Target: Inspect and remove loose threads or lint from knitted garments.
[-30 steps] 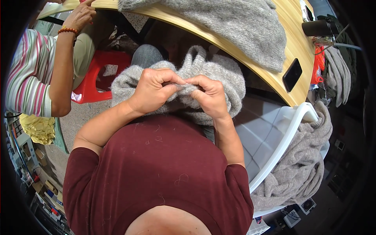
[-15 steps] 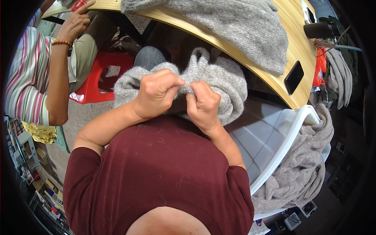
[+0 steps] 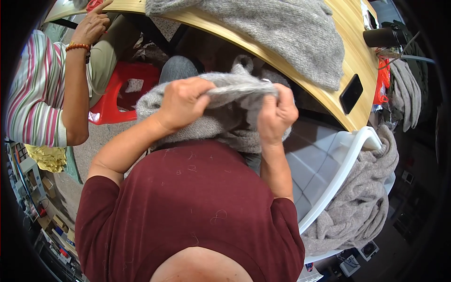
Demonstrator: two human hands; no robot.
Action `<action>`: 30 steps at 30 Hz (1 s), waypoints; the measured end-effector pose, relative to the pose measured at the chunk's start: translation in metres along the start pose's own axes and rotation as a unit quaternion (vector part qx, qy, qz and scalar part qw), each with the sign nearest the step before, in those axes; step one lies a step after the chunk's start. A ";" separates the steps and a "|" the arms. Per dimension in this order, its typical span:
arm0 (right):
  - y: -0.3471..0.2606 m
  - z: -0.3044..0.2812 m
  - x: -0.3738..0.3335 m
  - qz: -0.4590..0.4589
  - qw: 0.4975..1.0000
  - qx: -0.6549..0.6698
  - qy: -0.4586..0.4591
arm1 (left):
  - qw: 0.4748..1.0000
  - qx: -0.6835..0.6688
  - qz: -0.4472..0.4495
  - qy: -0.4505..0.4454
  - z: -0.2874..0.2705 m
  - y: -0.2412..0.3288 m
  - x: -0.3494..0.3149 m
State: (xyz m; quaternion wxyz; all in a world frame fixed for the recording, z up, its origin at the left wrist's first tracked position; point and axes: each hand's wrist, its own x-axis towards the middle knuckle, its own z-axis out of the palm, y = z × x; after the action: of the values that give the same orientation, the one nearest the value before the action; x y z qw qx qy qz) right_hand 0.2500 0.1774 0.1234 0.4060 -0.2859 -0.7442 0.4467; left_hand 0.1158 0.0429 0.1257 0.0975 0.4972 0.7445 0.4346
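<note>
We've got the grey knit garment [image 3: 192, 129] bunched between our maroon shirt [image 3: 192, 197] and the desk [image 3: 355, 49]. Left hand [image 3: 181, 102] and right hand [image 3: 276, 115]: fingers [image 3: 284, 96] clamped on its edge, hands apart. White bin [image 3: 331, 196] to our right.

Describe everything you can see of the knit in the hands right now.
The knit is grey, slightly fuzzy and looks like wool. It lies bunched in loose folds just beyond the maroon shirt. A narrow stretch is held up fairly straight between the left hand and right hand, both closed on it. Behind that, a loop sticks up on the side toward the table. Its full outline is hidden by the folds and hands.
</note>
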 end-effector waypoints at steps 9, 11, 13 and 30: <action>-0.012 0.008 -0.006 -0.113 0.945 -0.072 -0.297 | 0.979 -0.152 -0.108 -0.088 -0.004 0.011 0.007; -0.002 0.008 -0.006 -0.078 0.940 -0.084 -0.322 | 0.974 -0.165 -0.126 -0.087 -0.006 0.012 0.007; 0.000 0.012 -0.004 -0.043 0.932 -0.094 -0.347 | 0.966 -0.199 -0.138 -0.090 -0.008 0.012 0.007; -0.001 0.022 -0.005 0.099 0.919 0.189 -0.331 | 0.856 -0.398 -0.276 -0.179 -0.020 -0.001 0.009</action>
State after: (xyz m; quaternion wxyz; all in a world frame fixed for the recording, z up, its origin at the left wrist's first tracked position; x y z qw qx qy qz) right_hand 0.2334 0.1631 0.1166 0.1369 -0.1123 -0.7055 0.6863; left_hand 0.0988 0.0389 0.1397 0.5346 0.2592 0.5847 0.5524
